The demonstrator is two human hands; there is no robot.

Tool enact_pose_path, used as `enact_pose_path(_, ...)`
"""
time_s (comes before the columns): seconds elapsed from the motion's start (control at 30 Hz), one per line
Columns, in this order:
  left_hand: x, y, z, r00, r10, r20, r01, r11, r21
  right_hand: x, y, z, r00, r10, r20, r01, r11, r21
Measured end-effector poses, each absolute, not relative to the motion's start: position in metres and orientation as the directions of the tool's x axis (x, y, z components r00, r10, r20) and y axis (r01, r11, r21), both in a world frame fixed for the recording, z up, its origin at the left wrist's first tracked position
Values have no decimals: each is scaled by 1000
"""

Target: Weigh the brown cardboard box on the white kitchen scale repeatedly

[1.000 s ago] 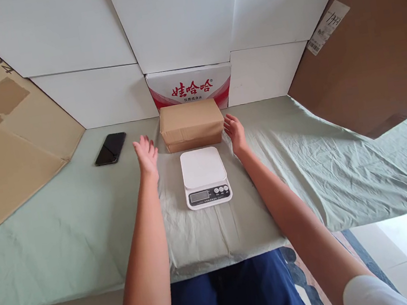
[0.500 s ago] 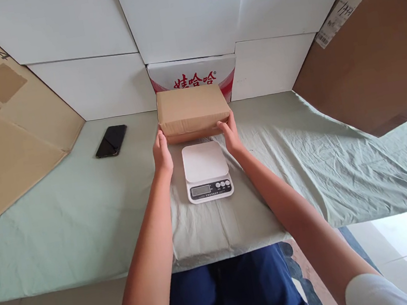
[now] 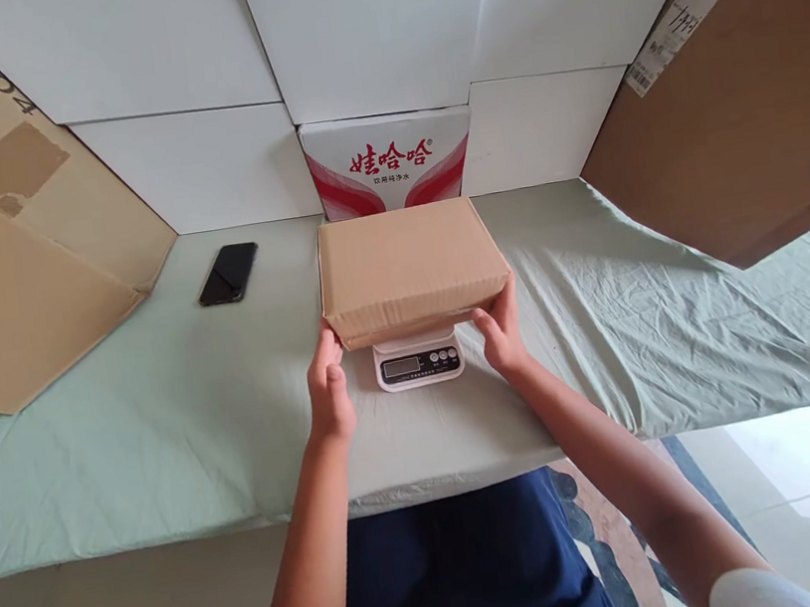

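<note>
A brown cardboard box (image 3: 410, 258) is held level between my two hands over a white kitchen scale (image 3: 419, 363). My left hand (image 3: 328, 380) grips the box's near left corner, its fingers reaching under the side. At the near right corner my right hand (image 3: 503, 332) has its thumb on the front face and its fingers round the side. The box covers the scale's platform; only the front panel with its display and buttons shows. Whether the box touches the platform I cannot tell.
A black phone (image 3: 228, 274) lies on the green cloth (image 3: 240, 417) to the left. Behind stands a white and red printed carton (image 3: 391, 160) against white panels (image 3: 366, 28). Large cardboard sheets flank the table, left (image 3: 18, 287) and right (image 3: 747, 115).
Both hands have brought the cardboard box nearer to me, from behind the scale to over it. It now hides the platform, and more of the printed carton shows behind.
</note>
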State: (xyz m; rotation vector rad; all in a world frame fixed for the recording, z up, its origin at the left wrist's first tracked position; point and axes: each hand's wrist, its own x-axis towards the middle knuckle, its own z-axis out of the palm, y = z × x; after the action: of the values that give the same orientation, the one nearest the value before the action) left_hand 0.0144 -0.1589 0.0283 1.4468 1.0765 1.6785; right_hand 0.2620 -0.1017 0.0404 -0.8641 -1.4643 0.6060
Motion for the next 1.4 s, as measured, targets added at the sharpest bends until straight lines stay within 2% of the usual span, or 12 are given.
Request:
enact_pose_path(0.3,13,-158,28,-205,902,379,9,-386,923,255,-110,38,121,826,550,178,527,-831)
enact_pose_path(0.87,15,-159,30,-222,892,393,38,-395,918,258,-104,35,134,851,508,108,497,-861)
enact_pose_path(1.0,11,-157,33,-329,843,425,50,-434,899,270,-92,36,296,877,378,-33,405,-914)
enact_pose_path(1.17,1,-155,33,-457,813,360,-33,-421,907,290,-78,38,406,889,211,-274,339,-900)
enact_pose_path(1.23,-2,-154,31,-453,819,353,-35,-412,911,294,-76,37,427,887,177,-304,325,-896)
enact_pose_path(1.4,-5,-152,27,-445,829,340,-55,-404,913,291,-77,37,410,892,192,-301,331,-894)
